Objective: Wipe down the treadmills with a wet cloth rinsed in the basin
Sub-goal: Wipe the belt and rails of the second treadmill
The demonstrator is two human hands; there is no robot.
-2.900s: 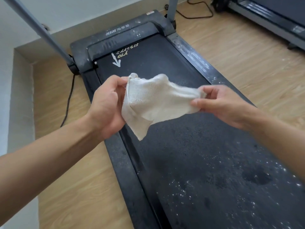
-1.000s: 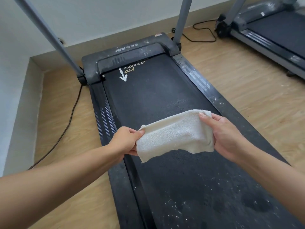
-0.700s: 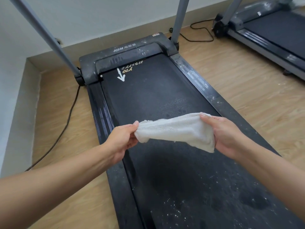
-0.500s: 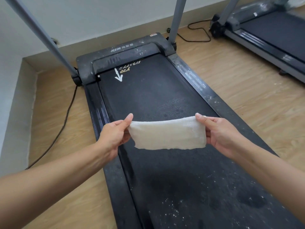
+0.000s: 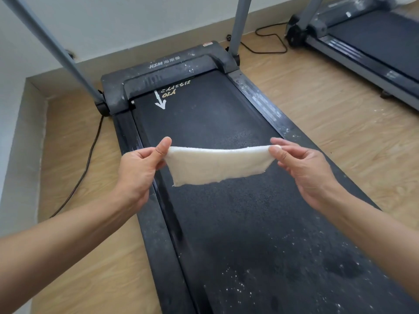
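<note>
A white cloth (image 5: 217, 165), folded into a flat rectangle, hangs stretched in the air over the black belt of the treadmill (image 5: 204, 118) in front of me. My left hand (image 5: 138, 171) pinches its left top corner between thumb and fingers. My right hand (image 5: 303, 166) pinches the right top corner. The belt carries white specks and darker damp patches near me. Its grey motor cover at the far end is dusty.
Two grey uprights (image 5: 56, 51) rise from the treadmill's front corners. A second treadmill (image 5: 371, 39) stands at the right on the wooden floor (image 5: 340, 109). Black power cables (image 5: 86, 164) run along the floor by the wall. No basin is in view.
The cloth was bunched and loosely held; both hands have folded it and pulled it flat and taut between them, hands moving apart. The view has tilted up slightly.
</note>
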